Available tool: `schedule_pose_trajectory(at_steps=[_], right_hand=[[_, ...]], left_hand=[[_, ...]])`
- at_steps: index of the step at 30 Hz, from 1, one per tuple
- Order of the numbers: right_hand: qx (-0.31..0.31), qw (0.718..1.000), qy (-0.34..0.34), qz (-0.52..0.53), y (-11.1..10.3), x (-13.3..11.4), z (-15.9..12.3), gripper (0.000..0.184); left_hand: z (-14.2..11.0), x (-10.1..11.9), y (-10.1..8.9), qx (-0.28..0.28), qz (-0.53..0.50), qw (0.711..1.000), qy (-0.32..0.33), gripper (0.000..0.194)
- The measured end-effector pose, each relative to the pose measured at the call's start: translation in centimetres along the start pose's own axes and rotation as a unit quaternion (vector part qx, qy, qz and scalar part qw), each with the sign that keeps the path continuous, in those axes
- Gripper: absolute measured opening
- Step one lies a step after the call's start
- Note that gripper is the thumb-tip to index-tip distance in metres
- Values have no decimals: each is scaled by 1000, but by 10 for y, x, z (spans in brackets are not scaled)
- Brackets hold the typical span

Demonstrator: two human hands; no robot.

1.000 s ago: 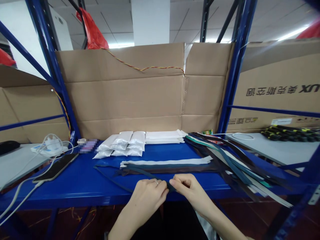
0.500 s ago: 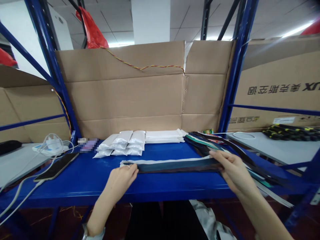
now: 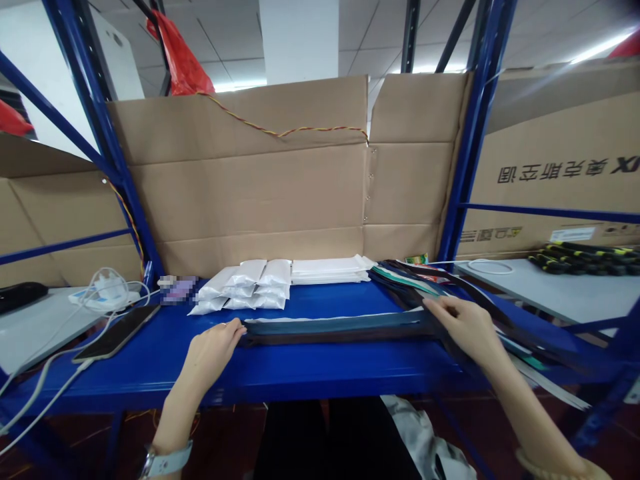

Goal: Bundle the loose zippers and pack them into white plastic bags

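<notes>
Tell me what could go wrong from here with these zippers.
The long zippers between the left hand and right hand could slip out of line if either hand loosens. The loose zipper pile has tails over the front edge of the blue steel shelf, so it might slide off. The left hand is fairly near the phone and could knock it.

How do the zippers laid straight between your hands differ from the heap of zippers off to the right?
The straight zippers lie flat and parallel on the blue shelf; the heap sprawls crossed and overlapping. The left hand and right hand sit at the straight zippers' ends; the heap lies beyond the right hand. Both are long, mostly dark fabric-taped zippers.
</notes>
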State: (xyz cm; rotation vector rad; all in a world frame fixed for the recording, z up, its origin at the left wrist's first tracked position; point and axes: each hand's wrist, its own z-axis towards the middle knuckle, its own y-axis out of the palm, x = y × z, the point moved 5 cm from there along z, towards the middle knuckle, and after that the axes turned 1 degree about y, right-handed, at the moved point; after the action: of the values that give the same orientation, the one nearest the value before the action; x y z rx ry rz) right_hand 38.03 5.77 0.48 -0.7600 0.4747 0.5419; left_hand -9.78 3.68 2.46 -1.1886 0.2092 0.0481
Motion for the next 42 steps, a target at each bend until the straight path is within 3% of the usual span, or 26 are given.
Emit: schedule_pose_trajectory(at_steps=[4, 7, 9, 12, 14, 17, 21, 24, 27, 30, 38, 42], right_hand=[[-42, 989, -77, -115, 17, 3, 0, 44], [-29, 984, -85, -155, 22, -3, -1, 38], [-34, 985, -85, -147, 25, -18, -4, 30], [-132, 982, -120, -59, 41, -57, -16, 34], [-220, 964, -146, -10, 57, -84, -25, 51], [-327, 931, -159, -13, 84, -111, -32, 74], [-396, 902, -166, -58, 118, -123, -20, 81], [-403, 897, -162, -85, 135, -124, -7, 70], [-407, 896, -152, -92, 145, -126, 0, 43], [-410, 896, -146, -89, 149, -128, -1, 24], [-379, 911, -152, -61, 146, -135, -6, 7], [-342, 926, -156, -33, 138, -144, -3, 7]], left_hand=[[-1, -3, -1, 0, -37, 999, -21, 33], [-4, -1, -12, 44, -56, 996, -50, 36], [-6, 8, -23, 102, -86, 990, -47, 32], [-6, 34, -34, 150, -171, 974, 12, 20], [-1, 57, -33, 126, -230, 962, 75, 16], [12, 90, -26, 66, -294, 938, 174, 38], [36, 117, -14, 11, -301, 921, 246, 58], [51, 127, -6, -18, -271, 928, 256, 58], [59, 132, 2, -57, -253, 934, 246, 56], [62, 135, 3, -63, -247, 935, 248, 50], [64, 146, 2, -54, -267, 932, 237, 27], [63, 147, 4, -37, -294, 935, 195, 33]])
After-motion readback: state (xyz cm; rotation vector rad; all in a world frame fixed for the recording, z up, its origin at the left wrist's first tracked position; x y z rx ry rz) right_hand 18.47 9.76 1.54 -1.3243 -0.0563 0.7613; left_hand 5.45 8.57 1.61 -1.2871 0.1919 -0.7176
